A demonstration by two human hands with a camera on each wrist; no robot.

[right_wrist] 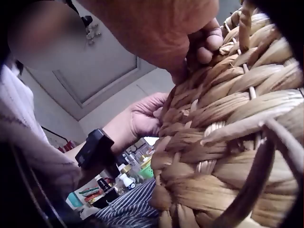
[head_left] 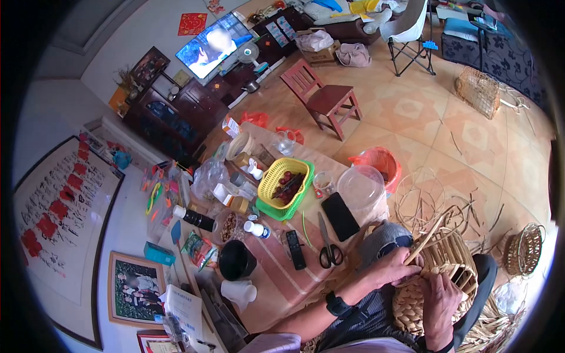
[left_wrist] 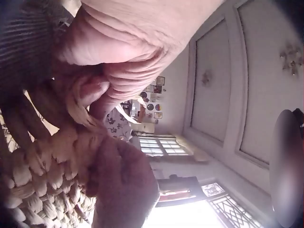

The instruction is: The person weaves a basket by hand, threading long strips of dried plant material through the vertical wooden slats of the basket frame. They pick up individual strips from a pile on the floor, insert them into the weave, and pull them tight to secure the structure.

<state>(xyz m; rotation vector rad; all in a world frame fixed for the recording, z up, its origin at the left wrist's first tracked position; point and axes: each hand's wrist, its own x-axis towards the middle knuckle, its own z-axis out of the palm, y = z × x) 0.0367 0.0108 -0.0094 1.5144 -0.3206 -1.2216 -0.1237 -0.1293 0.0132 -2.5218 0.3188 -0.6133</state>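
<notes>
Basket (head_left: 407,306) on the lap (head_left: 369,315) beside the desk (head_left: 269,254) looks part-made, its wall (right_wrist: 223,111) closely braided but the stakes (head_left: 441,250) bare, left hand (head_left: 391,269) pinching a strand (head_left: 425,240), right hand (head_left: 442,301) clamped on the woven edge

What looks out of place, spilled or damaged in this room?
A white cup seems to lie on its side on the table, as if tipped; I see no spill. Loose dry strips litter the floor, untidy but likely weaving scraps. Nothing looks clearly damaged.
</notes>
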